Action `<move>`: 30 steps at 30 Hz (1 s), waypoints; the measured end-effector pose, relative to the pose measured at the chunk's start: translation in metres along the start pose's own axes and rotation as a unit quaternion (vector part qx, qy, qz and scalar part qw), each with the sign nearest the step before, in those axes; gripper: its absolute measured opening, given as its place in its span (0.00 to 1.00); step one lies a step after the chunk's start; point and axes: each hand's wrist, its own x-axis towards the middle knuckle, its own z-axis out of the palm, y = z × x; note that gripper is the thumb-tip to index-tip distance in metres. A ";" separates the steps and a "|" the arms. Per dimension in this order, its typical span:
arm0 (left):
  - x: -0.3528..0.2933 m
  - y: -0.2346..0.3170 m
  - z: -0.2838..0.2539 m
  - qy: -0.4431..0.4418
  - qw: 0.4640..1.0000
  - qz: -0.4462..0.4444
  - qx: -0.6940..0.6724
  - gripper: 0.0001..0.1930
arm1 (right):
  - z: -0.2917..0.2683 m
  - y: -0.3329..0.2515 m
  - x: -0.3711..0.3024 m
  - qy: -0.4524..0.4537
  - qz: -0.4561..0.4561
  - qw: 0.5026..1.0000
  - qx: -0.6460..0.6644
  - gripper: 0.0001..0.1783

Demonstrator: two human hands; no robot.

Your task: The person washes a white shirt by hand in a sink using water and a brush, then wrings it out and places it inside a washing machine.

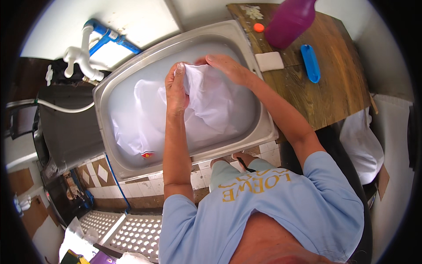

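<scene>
A white garment (206, 97) lies partly under cloudy water in a steel basin (173, 48), with one bunched part raised above the surface. My left hand (176, 90) is closed on that raised part, its thumb pressed on top near the upper edge. From the right, my right hand (228, 69) reaches against the top of the same cloth. Its fingers are partly blurred and partly behind the fabric, so I cannot tell how they are closed. A small red and yellow patch (147, 155) shows on the cloth at the basin's near left.
On the wooden table (327, 103) at the right are a purple bottle (291, 24), an orange cap (259, 27), a whitish block (269, 61) and a blue oblong tray (311, 64). A white tap (79, 59) on blue pipe stands left of the basin. Below it lies tiled floor (149, 187).
</scene>
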 end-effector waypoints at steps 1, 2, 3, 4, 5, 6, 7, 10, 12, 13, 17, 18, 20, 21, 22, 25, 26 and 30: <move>0.001 0.003 -0.003 -0.005 1.000 0.005 0.001 0.13 | -0.005 0.008 0.006 -0.046 0.044 0.998 -0.025 0.18; 0.002 0.003 -0.012 0.005 1.000 0.015 0.010 0.12 | -0.005 0.014 0.010 -0.097 0.087 0.990 -0.048 0.19; 0.003 0.002 -0.021 0.017 0.999 0.027 0.017 0.12 | -0.002 0.008 0.011 -0.094 0.067 0.993 -0.018 0.19; 0.003 0.000 -0.030 0.027 0.999 0.038 0.024 0.12 | -0.002 -0.001 0.008 -0.089 0.048 0.995 0.011 0.18; 0.004 -0.002 -0.032 0.046 0.996 0.057 0.046 0.11 | -0.004 -0.009 0.006 -0.078 0.032 0.996 0.038 0.18; 0.005 -0.004 -0.031 0.065 0.993 0.078 0.066 0.10 | -0.006 -0.016 0.006 -0.081 0.052 0.995 0.027 0.17; 0.007 -0.004 -0.031 0.083 0.988 0.099 0.084 0.10 | -0.008 -0.022 0.007 -0.083 0.071 0.994 0.015 0.16; 0.014 -0.003 -0.031 0.153 0.945 0.138 0.252 0.09 | -0.011 0.000 0.016 -0.032 0.081 0.996 -0.028 0.15; 0.022 -0.021 -0.040 0.181 0.905 0.154 0.352 0.10 | -0.004 0.036 0.027 0.027 0.074 0.986 -0.148 0.16; 0.024 -0.033 -0.043 0.188 0.882 0.159 0.401 0.11 | 0.001 0.058 0.027 0.065 0.074 0.965 -0.244 0.17; 0.024 -0.063 -0.067 0.146 0.788 0.150 0.579 0.11 | 0.033 0.075 0.028 0.104 0.182 0.903 -0.376 0.18; 0.027 -0.070 -0.071 0.132 0.768 0.159 0.606 0.11 | 0.035 0.081 0.026 0.104 0.202 0.891 -0.394 0.18; 0.033 -0.083 -0.085 0.101 0.724 0.177 0.658 0.11 | 0.033 0.092 0.024 0.127 0.192 0.896 -0.381 0.18; 0.036 -0.093 -0.114 0.121 0.791 0.156 0.578 0.12 | 0.040 0.091 0.028 0.128 0.178 0.903 -0.371 0.18; 0.038 -0.100 -0.154 0.148 0.846 0.138 0.494 0.12 | 0.049 0.086 0.038 0.117 0.173 0.949 -0.235 0.17; 0.042 -0.095 -0.117 0.156 0.937 0.043 0.310 0.11 | 0.027 0.095 0.033 0.145 0.226 0.942 0.200 0.16; 0.037 -0.073 -0.084 0.162 0.949 0.008 0.272 0.11 | 0.026 0.079 0.029 0.160 0.251 0.881 0.367 0.16; 0.029 -0.018 -0.001 0.164 0.985 -0.012 0.052 0.11 | 0.044 0.067 0.024 0.156 0.294 0.757 0.563 0.19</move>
